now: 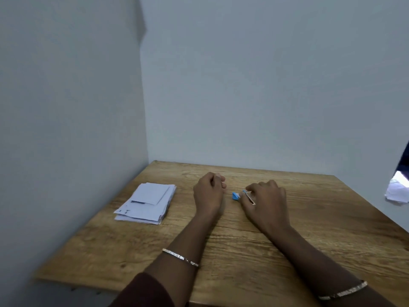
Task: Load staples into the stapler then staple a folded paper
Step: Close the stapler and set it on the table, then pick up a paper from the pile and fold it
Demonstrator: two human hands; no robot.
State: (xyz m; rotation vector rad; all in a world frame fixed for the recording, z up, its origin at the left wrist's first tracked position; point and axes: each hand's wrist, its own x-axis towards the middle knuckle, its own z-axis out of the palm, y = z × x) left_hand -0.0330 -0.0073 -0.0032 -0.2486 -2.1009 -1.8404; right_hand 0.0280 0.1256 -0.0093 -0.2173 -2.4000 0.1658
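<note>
Pale grey-blue walls meet at a corner behind a wooden table (221, 251). Stack of folded white papers (147, 202) lies far left on the table, near the left wall, untouched. Left hand (209, 193) rests mid-table, fingers curled into a loose fist, nothing seen in it. Right hand (266, 203) just right of it, knuckles up, fingers closed around a small blue stapler (238, 195); blue end pokes out to the left, a thin metal strip shows along the fingers. Bracelet on each wrist. White crumpled paper (397, 191) at the far right edge.
</note>
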